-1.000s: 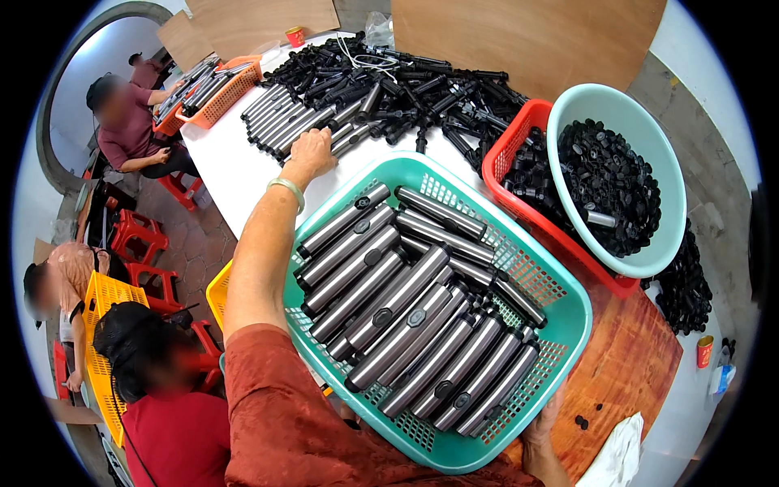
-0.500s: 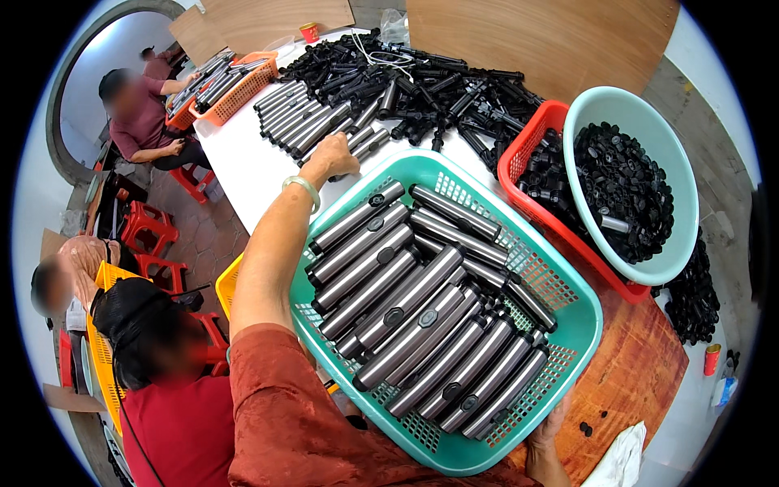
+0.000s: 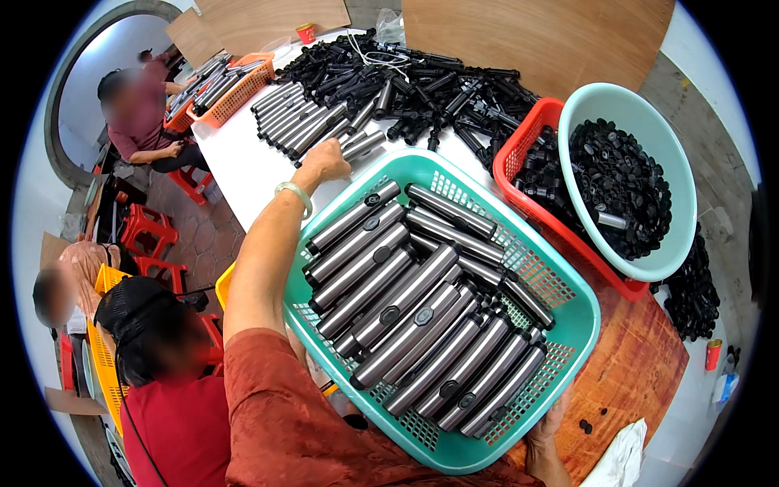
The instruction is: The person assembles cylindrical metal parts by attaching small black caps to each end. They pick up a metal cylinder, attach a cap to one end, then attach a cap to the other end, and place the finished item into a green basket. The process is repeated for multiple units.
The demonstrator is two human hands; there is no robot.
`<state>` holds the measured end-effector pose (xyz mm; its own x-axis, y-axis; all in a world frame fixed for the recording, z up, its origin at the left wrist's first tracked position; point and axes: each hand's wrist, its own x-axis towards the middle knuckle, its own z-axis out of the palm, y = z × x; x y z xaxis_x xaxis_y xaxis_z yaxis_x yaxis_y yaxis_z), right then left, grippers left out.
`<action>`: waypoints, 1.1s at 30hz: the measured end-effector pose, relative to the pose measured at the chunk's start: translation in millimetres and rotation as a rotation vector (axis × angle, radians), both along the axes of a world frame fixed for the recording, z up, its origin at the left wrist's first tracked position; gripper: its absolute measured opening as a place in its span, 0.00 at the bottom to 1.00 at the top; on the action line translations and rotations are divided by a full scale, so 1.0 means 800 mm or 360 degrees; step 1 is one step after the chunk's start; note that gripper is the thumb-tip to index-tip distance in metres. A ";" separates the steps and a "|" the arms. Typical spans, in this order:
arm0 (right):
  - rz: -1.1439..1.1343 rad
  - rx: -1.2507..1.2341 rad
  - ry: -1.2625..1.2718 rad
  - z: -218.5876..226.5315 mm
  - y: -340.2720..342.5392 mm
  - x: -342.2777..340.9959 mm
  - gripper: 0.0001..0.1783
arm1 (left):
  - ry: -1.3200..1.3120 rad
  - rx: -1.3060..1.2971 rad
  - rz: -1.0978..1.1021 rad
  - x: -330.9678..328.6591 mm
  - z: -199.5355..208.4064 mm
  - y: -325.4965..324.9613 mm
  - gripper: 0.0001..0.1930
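Observation:
A green plastic basket (image 3: 580, 325) full of silver metal tubes (image 3: 389, 312) sits before me; the tubes have black ends and many show a black oval button. My right hand (image 3: 548, 428) grips the basket's lower right side, its fingers partly hidden by the wall. Beyond the basket's far left corner, my left hand (image 3: 324, 162), a pale bangle (image 3: 295, 195) at its wrist, is closed over the white table. Next to its fingers lie loose silver tubes (image 3: 363, 146); whatever it holds is hidden. A row of tubes (image 3: 288, 114) lies just past it.
Black parts (image 3: 430, 89) are heaped at the back. On the right, a pale green basin (image 3: 690, 219) of small black pieces rests on a red basket (image 3: 519, 146). An orange basket (image 3: 243, 93) of tubes stands far left. People sit at left, one in red (image 3: 178, 422) close by.
My left hand has shifted slightly left and toward me, its fingers still closed. The right hand stays at the basket, and the view has moved very slightly.

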<state>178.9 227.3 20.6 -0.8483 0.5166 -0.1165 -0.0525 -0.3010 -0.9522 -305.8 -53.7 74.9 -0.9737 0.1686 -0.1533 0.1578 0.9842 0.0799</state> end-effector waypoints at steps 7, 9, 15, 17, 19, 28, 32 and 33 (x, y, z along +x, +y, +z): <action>0.0051 0.0006 0.0093 0.003 -0.002 -0.005 0.56 | 0.0029 0.0674 -0.0090 0.022 0.055 0.002 0.22; 0.0002 0.0056 0.0034 0.008 -0.003 -0.009 0.56 | -0.0012 0.0933 -0.0276 0.051 0.086 0.009 0.23; 0.0061 -0.0032 0.0097 0.016 -0.003 -0.015 0.50 | 0.0107 0.0862 -0.1122 0.171 0.159 0.083 0.21; 0.0115 -0.0091 0.0197 0.018 -0.003 -0.016 0.49 | 0.0186 0.0901 -0.1501 0.201 0.147 0.110 0.24; 0.0116 -0.0102 0.0188 0.015 0.001 -0.014 0.49 | 0.0264 0.0794 -0.1884 0.235 0.142 0.152 0.24; 0.0212 -0.0087 0.0207 0.015 0.006 -0.013 0.44 | 0.0346 0.0281 -0.1928 0.245 0.129 0.202 0.19; 0.0252 -0.0137 0.0205 0.015 0.006 -0.013 0.43 | 0.0280 0.0287 -0.1717 0.185 0.130 0.171 0.21; 0.0247 -0.0139 0.0218 0.014 0.006 -0.013 0.43 | 0.0230 0.0249 -0.1674 0.175 0.130 0.163 0.22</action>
<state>168.8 232.0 31.9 -0.9278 0.3716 -0.0332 -0.1264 -0.3968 -0.9091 -165.6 76.8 178.6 -0.3351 0.9410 0.0479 0.9384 0.3288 0.1059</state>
